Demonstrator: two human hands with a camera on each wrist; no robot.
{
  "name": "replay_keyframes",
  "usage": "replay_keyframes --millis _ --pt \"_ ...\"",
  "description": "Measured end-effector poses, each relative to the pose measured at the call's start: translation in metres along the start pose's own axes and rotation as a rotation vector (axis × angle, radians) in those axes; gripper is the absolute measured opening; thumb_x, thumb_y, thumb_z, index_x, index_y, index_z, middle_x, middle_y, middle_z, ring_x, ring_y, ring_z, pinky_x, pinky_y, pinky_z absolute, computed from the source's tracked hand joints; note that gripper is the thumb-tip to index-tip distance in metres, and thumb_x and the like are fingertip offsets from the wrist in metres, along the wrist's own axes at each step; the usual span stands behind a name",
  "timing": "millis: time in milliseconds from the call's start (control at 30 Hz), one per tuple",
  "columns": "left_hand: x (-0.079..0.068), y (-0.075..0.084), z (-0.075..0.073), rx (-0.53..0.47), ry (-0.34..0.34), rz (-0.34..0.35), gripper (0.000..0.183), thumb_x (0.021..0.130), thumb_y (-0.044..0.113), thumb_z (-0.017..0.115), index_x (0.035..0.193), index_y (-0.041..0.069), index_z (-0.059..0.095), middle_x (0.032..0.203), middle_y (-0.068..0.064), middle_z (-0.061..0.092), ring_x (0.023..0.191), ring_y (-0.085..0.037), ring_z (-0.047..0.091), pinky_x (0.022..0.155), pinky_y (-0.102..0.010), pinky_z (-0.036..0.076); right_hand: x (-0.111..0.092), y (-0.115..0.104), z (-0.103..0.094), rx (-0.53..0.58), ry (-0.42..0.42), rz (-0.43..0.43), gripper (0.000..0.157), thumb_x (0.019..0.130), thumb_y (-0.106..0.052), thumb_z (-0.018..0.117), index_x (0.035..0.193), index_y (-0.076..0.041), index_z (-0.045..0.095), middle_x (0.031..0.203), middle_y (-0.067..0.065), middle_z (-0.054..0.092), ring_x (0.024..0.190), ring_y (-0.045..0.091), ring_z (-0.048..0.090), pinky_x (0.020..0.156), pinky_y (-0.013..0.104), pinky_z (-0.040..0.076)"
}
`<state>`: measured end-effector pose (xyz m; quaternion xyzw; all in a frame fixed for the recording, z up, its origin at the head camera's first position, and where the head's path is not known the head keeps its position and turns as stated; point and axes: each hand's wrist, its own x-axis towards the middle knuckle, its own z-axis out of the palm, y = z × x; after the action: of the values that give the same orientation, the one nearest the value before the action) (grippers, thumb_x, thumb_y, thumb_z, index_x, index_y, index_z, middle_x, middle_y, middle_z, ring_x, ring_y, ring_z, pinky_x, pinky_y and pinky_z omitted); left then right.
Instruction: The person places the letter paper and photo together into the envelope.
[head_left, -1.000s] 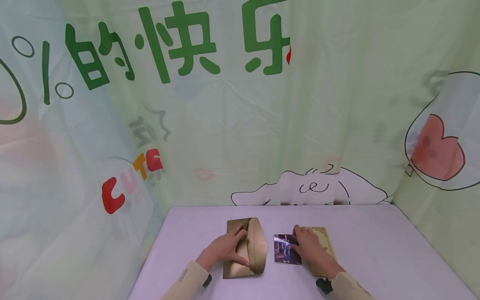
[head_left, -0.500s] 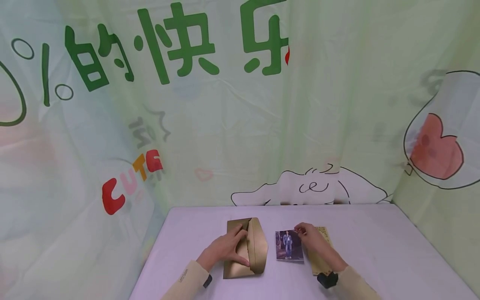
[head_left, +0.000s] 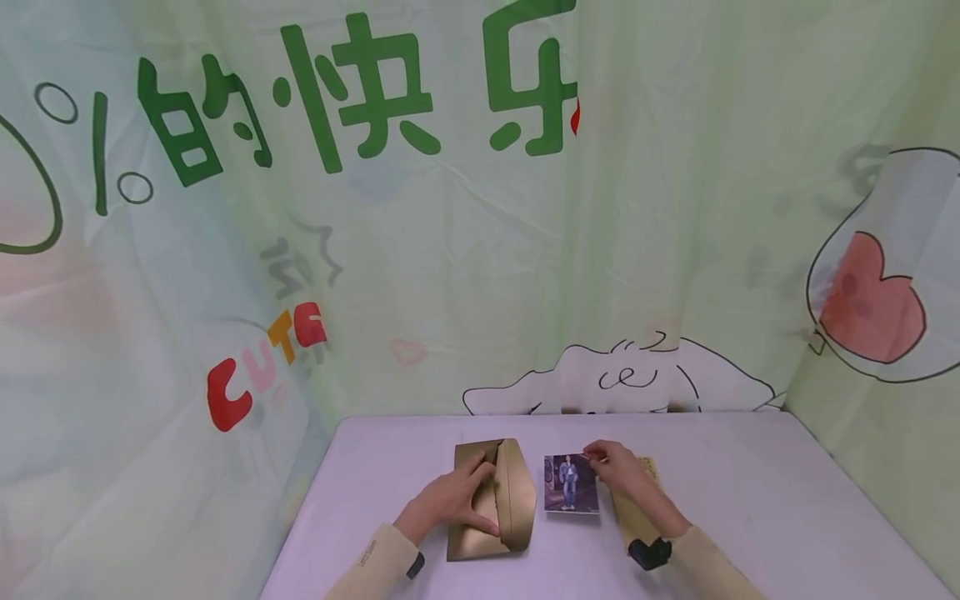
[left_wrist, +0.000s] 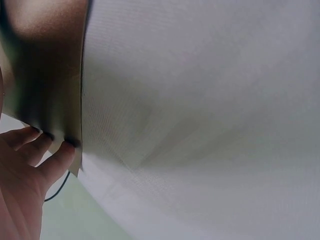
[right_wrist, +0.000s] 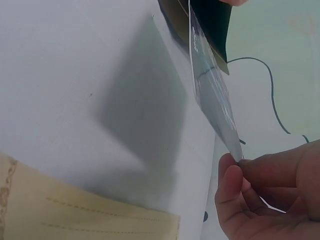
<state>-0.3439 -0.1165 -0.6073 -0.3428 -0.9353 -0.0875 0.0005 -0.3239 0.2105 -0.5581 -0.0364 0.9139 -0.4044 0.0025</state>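
On the table lies a gold envelope (head_left: 472, 546), its pointed flap folded out to the right. My left hand (head_left: 450, 500) rests on the envelope with fingers and thumb spread beside its opening. In the left wrist view the fingertips (left_wrist: 64, 152) press on the gold paper. To the right, my right hand (head_left: 617, 468) pinches a printed photo (head_left: 568, 483) of a standing person by its upper right corner. The right wrist view shows the photo (right_wrist: 212, 95) tilted and raised, with its shadow on the tabletop. Under my right forearm lies a yellow patterned card (head_left: 633, 521), partly hidden.
A pale lilac cloth covers the table (head_left: 750, 500). Printed curtains (head_left: 480, 250) stand behind it and at both sides. Each wrist wears a black strap device. The yellow card (right_wrist: 90, 215) shows dotted lines and a border in the right wrist view.
My right hand has come off the yellow card with the photo and lifted it up, then shifted it slightly left toward the envelope. The left hand has stayed on the envelope.
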Motion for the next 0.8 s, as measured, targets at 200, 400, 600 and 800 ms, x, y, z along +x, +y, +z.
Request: replay_keyframes --millis 200,400,600,800 --pt "0.0 -0.001 0.002 0.021 0.01 0.003 0.1 0.051 0.089 0.048 0.131 0.031 0.034 0.149 -0.015 0.026 0.118 -0.029 0.052 0.086 -0.041 0.049 0.003 -0.011 0.007 0.036 0.012 -0.026 0.024 0.083 0.006 0.054 0.107 0.007 0.06 0.091 0.017 0.063 0.079 0.02 0.059 0.06 0.028 0.051" --pt "0.0 0.0 0.001 0.023 -0.007 -0.012 0.102 0.05 0.09 0.047 0.134 0.033 0.032 0.149 -0.015 0.025 0.121 -0.03 0.049 0.088 -0.042 0.048 0.005 -0.025 0.016 0.046 -0.003 -0.038 0.024 0.083 0.007 0.054 0.106 0.008 0.06 0.092 0.017 0.063 0.077 0.019 0.059 0.06 0.029 0.051" --pt "0.0 0.003 0.001 0.038 -0.017 -0.015 0.101 0.05 0.09 0.047 0.133 0.034 0.032 0.149 -0.016 0.025 0.12 -0.031 0.05 0.088 -0.042 0.048 0.01 -0.032 0.028 0.047 -0.028 -0.024 0.023 0.084 0.007 0.053 0.105 0.007 0.06 0.091 0.016 0.063 0.075 0.017 0.058 0.06 0.028 0.051" --pt "0.001 0.003 -0.001 0.029 -0.042 -0.039 0.102 0.05 0.089 0.049 0.135 0.035 0.031 0.15 -0.015 0.024 0.125 -0.031 0.045 0.091 -0.042 0.046 0.016 -0.04 0.041 0.008 -0.06 -0.039 0.021 0.084 0.006 0.054 0.104 0.007 0.06 0.086 0.011 0.061 0.072 0.015 0.056 0.059 0.027 0.05"
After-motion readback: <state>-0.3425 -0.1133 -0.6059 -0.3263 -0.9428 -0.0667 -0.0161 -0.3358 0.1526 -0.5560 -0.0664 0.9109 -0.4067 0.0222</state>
